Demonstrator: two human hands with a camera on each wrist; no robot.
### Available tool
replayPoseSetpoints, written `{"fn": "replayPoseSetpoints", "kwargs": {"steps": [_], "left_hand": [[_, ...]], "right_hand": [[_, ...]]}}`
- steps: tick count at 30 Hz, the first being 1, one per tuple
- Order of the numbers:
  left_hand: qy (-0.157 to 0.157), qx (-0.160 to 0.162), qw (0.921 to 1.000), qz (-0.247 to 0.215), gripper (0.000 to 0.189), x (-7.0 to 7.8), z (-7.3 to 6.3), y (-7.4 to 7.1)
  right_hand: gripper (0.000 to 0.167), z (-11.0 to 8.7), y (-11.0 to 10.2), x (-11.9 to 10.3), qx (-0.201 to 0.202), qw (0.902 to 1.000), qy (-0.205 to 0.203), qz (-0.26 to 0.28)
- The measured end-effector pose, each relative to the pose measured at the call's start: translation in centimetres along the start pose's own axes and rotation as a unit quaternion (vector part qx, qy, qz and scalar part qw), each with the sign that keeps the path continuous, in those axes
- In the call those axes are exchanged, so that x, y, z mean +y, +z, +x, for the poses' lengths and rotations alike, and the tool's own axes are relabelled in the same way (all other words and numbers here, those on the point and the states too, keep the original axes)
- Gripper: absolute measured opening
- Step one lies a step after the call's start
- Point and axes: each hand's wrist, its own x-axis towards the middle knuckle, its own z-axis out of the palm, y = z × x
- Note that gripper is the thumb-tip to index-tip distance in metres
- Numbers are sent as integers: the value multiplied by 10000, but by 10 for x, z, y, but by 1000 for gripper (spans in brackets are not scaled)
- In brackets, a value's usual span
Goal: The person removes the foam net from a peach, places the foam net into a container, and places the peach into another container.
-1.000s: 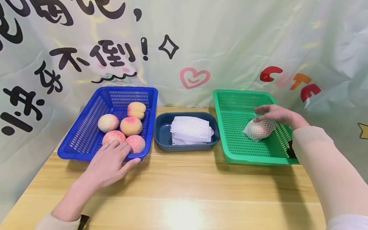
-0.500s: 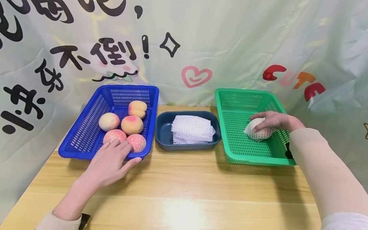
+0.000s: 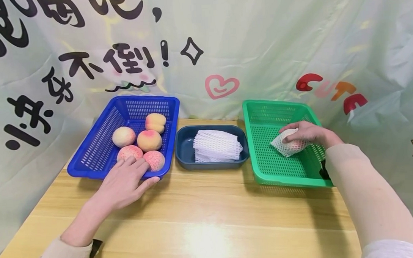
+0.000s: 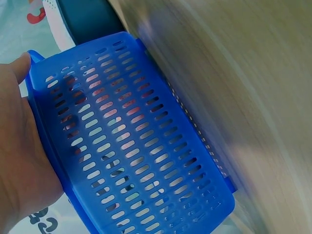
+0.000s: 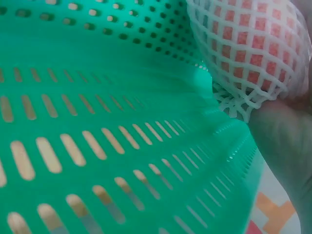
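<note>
In the green basket (image 3: 293, 181), my right hand (image 3: 310, 135) grips a peach (image 3: 289, 143) wrapped in white foam netting. Up close in the right wrist view, the red-spotted skin of that netted peach (image 5: 253, 44) shows through the mesh, and its gathered end hangs by the thumb. My left hand (image 3: 126, 181) lies over the front rim of the blue basket (image 3: 81, 175), its fingers reaching in and touching the pink peaches (image 3: 154, 160) nearest the rim. From the left wrist, the basket wall (image 4: 131, 136) hides those fingertips. Several bare peaches (image 3: 149, 141) lie in the blue basket.
Between the two baskets stands a dark blue tray (image 3: 185, 154) with white foam nets (image 3: 216, 145) stacked in it. All three containers sit at the back of the wooden table (image 3: 209, 205). Behind them hangs a printed cloth (image 3: 265, 47).
My right hand has come down onto the netted peach and closed its fingers round it; the peach has tilted and shifted slightly. My left hand has stayed where it was.
</note>
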Motion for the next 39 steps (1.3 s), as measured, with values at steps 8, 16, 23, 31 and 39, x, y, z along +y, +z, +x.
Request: {"fn": "replayPoseSetpoints", "kwargs": {"steps": [8, 16, 23, 31, 39], "left_hand": [[30, -27, 10000, -24, 37, 2, 2, -1], [37, -39, 10000, -64, 37, 2, 3, -1], [-33, -112, 9999, -55, 37, 3, 2, -3], [-82, -167, 9998, -93, 37, 2, 2, -3], [-34, -50, 10000, -34, 36, 3, 2, -2]], "right_hand": [[54, -9, -12, -15, 456, 9986, -203, 184], [52, -28, -18, -47, 787, 9954, -504, 215], [54, -43, -12, -76, 997, 9913, -821, 256], [55, -61, 14, -106, 1415, 9782, -1220, 906], [54, -73, 58, -132, 1737, 9602, -1700, 1373]]}}
